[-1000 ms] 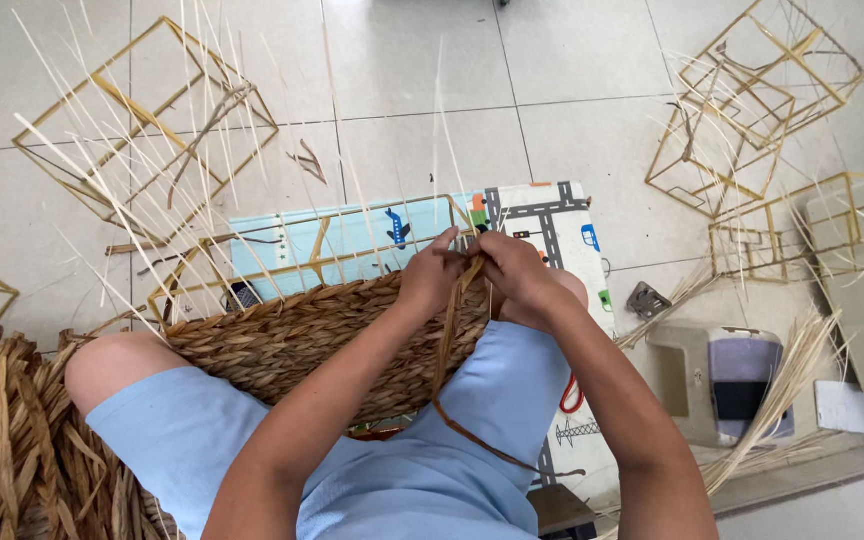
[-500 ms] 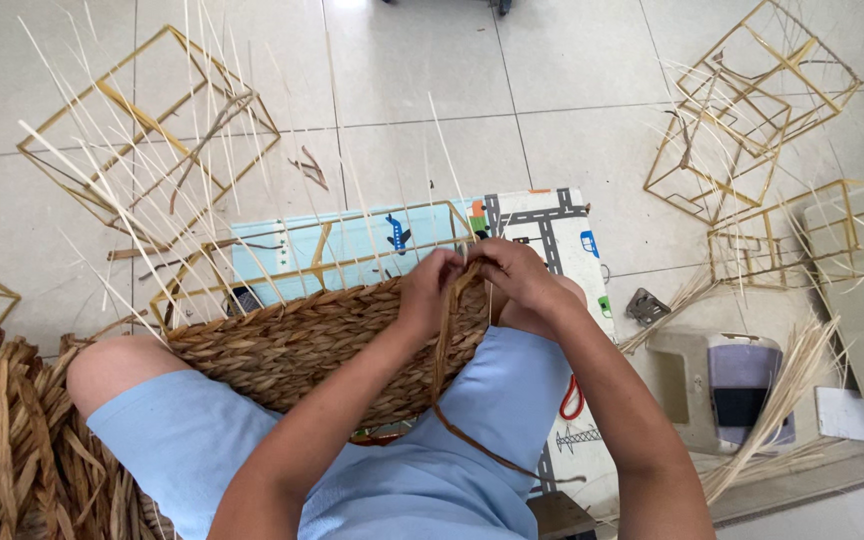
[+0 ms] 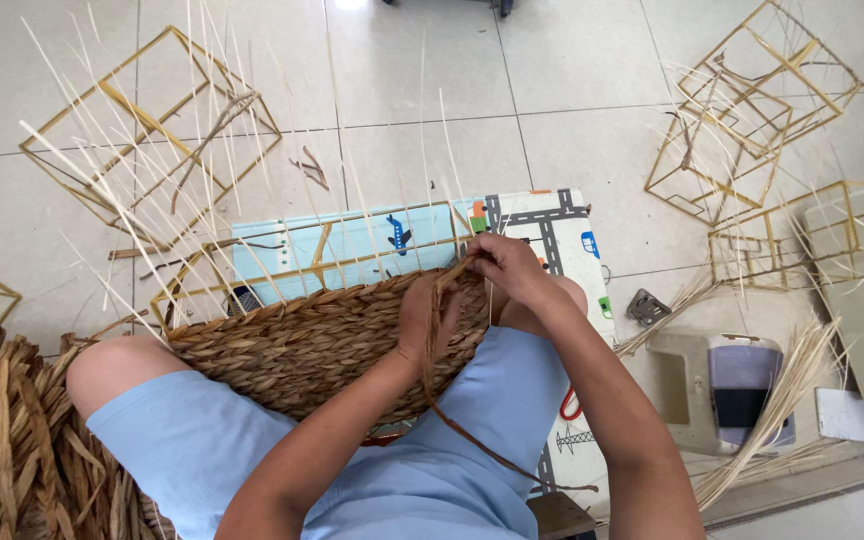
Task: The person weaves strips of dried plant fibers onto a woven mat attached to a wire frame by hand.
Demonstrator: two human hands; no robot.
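Weaving: right hand (image 3: 508, 266) pinches a strand (image 3: 436, 330) at the basket (image 3: 302, 345) rim; left hand (image 3: 430, 315) grips the weave.

Brown woven basket (image 3: 302, 345) — pale-blue shorts (image 3: 352, 460) — gold wire frames (image 3: 147, 125).

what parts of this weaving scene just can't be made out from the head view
- Left hand fingertips: pressed into the woven basket, its grip unclear.
- Fibre strand: where it enters the weave is hidden under the right hand.
- Basket's lower side: hidden by the lap.
- Straw pile: cut off at left edge.
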